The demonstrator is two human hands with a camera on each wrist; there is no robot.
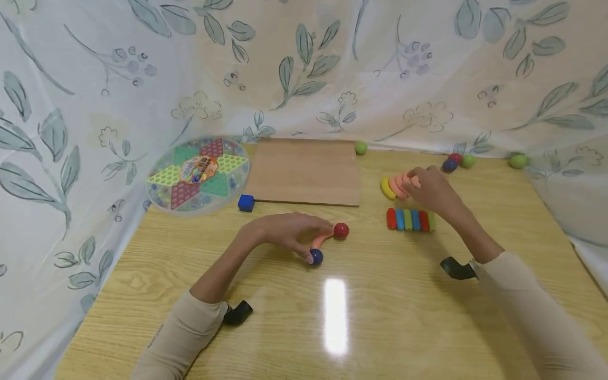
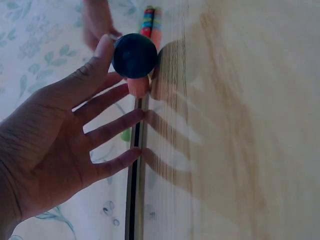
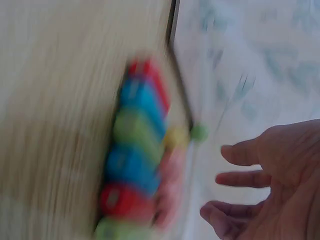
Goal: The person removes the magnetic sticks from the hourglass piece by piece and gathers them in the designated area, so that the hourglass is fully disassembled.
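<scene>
My left hand reaches over a pink curved piece with a blue ball at its near end and a red ball at its far end. The thumb touches the blue ball; the fingertips are by the red ball. In the left wrist view, the other fingers are spread and fairly straight. My right hand hovers at a group of pink curved pieces beside a yellow curved piece. Its fingers are slightly bent with nothing visible between them in the right wrist view.
Coloured cylinders lie in a row near the right hand. A brown board, a round star-patterned game board and a blue cube sit at the back left. Green balls and a small ball cluster lie along the back.
</scene>
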